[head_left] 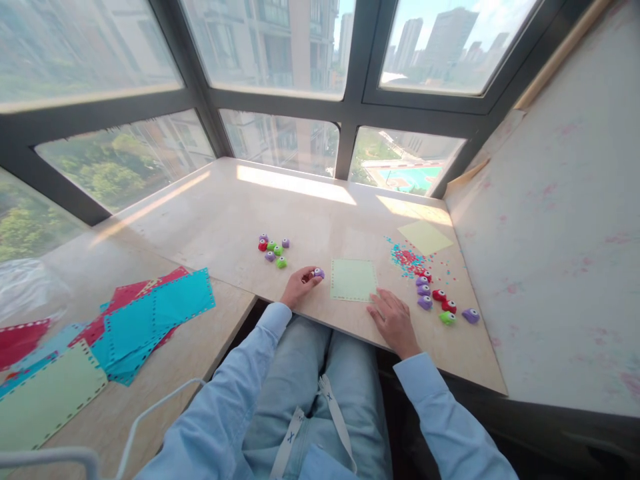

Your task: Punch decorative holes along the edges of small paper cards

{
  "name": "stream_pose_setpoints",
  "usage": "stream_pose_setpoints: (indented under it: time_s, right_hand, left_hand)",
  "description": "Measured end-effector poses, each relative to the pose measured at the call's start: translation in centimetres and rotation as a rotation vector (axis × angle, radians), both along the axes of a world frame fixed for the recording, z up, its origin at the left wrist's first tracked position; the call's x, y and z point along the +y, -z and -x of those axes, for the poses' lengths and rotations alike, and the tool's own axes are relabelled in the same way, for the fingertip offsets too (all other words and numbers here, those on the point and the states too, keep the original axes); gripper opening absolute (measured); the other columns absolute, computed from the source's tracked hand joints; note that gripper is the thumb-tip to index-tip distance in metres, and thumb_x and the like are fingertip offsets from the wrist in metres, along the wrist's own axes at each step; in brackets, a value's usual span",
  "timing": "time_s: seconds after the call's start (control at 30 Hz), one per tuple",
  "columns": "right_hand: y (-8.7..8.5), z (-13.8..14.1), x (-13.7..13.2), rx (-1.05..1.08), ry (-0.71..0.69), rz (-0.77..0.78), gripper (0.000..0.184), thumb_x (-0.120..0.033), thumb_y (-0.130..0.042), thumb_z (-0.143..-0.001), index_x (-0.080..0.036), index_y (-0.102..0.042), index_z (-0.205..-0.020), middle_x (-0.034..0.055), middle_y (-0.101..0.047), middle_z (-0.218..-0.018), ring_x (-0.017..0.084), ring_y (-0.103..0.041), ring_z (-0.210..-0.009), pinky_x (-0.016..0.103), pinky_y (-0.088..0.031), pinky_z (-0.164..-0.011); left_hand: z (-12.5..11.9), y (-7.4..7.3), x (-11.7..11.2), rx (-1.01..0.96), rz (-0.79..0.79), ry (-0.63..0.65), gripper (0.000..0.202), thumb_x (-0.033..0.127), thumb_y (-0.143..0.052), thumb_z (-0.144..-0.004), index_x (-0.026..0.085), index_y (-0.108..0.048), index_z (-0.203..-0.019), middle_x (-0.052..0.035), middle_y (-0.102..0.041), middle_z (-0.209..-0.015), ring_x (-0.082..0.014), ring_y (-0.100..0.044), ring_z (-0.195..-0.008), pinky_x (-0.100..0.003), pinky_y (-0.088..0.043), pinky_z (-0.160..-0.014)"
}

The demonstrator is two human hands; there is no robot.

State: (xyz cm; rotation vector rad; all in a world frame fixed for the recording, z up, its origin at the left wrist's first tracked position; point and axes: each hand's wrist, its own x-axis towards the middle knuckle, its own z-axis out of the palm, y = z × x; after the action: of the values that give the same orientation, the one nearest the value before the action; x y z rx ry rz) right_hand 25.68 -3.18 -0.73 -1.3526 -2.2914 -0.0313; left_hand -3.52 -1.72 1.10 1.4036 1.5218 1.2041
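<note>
- While I watch remotely, the left hand (301,285) pinches a purple hole punch (319,273); it sits just left of the pale green sheet (353,280);
- the right hand (391,319), loosely spread, touches the sheet's lower-right corner, gripping nothing.

Left hand (301,285) pinching, curled; right hand (393,320) palm-down, extended; forearms (227,387) angled inward.

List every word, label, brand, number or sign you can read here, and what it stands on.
"X": on the lower-left white strap over the jeans.
"X": on the upper-right white strap.
Purple piece in the left hand: no readable lettering.
Sports court outside: markings too small to read.
I can read nothing else.
</note>
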Motion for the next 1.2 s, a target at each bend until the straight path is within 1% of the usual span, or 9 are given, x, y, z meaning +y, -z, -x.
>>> stream_pose_setpoints:
  time_s: [0.1,0.2,0.27,0.4,0.53,0.67,0.8,1.0,1.2]
  right_hand:
    - [0.2,-0.1,-0.1,0.021,0.003,-0.011,0.036,-0.04,-0.043,-0.098,-0.019,-0.066,-0.117,0.0137,-0.063,-0.129,0.027,-0.053,-0.123,0.043,-0.04,-0.1]
    - [0.4,0.0,0.0,0.049,0.034,-0.031,0.036,-0.039,-0.043,-0.098,-0.018,-0.067,-0.114,0.0148,-0.064,-0.127,0.028,-0.054,-0.121,0.044,-0.042,-0.1]
    - [0.4,-0.1,0.0,0.085,0.056,-0.056,0.035,-0.038,-0.043,-0.097,-0.017,-0.067,-0.111,0.0159,-0.065,-0.123,0.029,-0.055,-0.119,0.045,-0.043,-0.1]
    - [0.4,-0.3,0.1,0.19,0.066,-0.102,0.033,-0.037,-0.045,-0.097,-0.017,-0.068,-0.107,0.0152,-0.067,-0.117,0.028,-0.058,-0.113,0.046,-0.045,-0.099]
    - [0.3,-0.4,-0.2,0.267,0.055,-0.108,0.03,-0.036,-0.047,-0.096,-0.018,-0.069,-0.104,0.014,-0.07,-0.11,0.027,-0.061,-0.107,0.047,-0.047,-0.096]
    - [0.1,-0.1,-0.6,0.319,0.038,-0.094,0.027,-0.034,-0.049,-0.095,-0.018,-0.07,-0.1,0.0134,-0.071,-0.107,0.026,-0.062,-0.105,0.047,-0.048,-0.095]
    - [-0.2,1.3,-1.3,0.393,0.048,-0.065,0.025,-0.032,-0.05,-0.094,-0.018,-0.069,-0.099,0.013,-0.071,-0.106,0.025,-0.062,-0.103,0.046,-0.049,-0.094]
    - [-1.8,6.6,-1.6,0.416,-0.01,0.021,0.023,-0.03,-0.051,-0.094,-0.019,-0.069,-0.102,0.0102,-0.07,-0.102,0.023,-0.06,-0.1,0.041,-0.048,-0.092]
    - [-3.0,11.1,1.6,0.212,0.012,0.16,0.02,-0.025,-0.055,-0.09,-0.018,-0.073,-0.092,0.009,-0.067,-0.087,0.024,-0.057,-0.088,0.039,-0.045,-0.085]
  left_hand:
    - [1.4,0.0,-0.5,-0.004,-0.067,-0.113,0.04,0.04,-0.063,-0.079,0.015,-0.067,-0.11,-0.0044,-0.064,-0.088,-0.0133,-0.055,-0.07,-0.027,-0.049,-0.069]
    - [3.1,-0.6,-1.4,0.226,-0.098,-0.249,0.031,0.032,-0.063,-0.081,0.017,-0.068,-0.108,-0.0066,-0.062,-0.098,-0.0115,-0.053,-0.065,-0.028,-0.05,-0.07]
    - [4.1,-1.1,-2.0,0.421,-0.072,-0.307,0.027,0.029,-0.063,-0.084,0.019,-0.068,-0.108,-0.0079,-0.061,-0.104,-0.0123,-0.054,-0.065,-0.03,-0.051,-0.072]
    - [5.0,-2.1,-2.7,0.742,0.031,-0.34,0.028,0.029,-0.059,-0.089,0.021,-0.066,-0.114,-0.0109,-0.063,-0.108,-0.0215,-0.062,-0.086,-0.033,-0.051,-0.08]
    - [4.9,-2.4,-2.9,0.869,0.104,-0.323,0.031,0.03,-0.058,-0.09,0.021,-0.065,-0.119,-0.0115,-0.064,-0.108,-0.0247,-0.063,-0.096,-0.033,-0.05,-0.083]
    - [5.1,-2.1,-3.0,0.9,0.15,-0.332,0.032,0.031,-0.057,-0.091,0.02,-0.065,-0.119,-0.012,-0.064,-0.107,-0.0261,-0.063,-0.099,-0.034,-0.049,-0.084]
    - [5.6,-2.0,-2.8,0.843,0.17,-0.371,0.033,0.031,-0.056,-0.091,0.018,-0.063,-0.121,-0.0136,-0.063,-0.111,-0.0276,-0.062,-0.102,-0.035,-0.049,-0.086]
    - [6.4,-2.3,-1.9,0.595,0.216,-0.537,0.04,0.024,-0.057,-0.087,0.016,-0.053,-0.126,-0.0134,-0.062,-0.117,-0.0276,-0.061,-0.106,-0.038,-0.051,-0.086]
    - [7.6,-2.1,-1.9,0.48,0.197,-0.624,0.033,0.016,-0.055,-0.082,0.018,-0.058,-0.115,-0.0088,-0.066,-0.1,-0.026,-0.062,-0.102,-0.038,-0.05,-0.086]
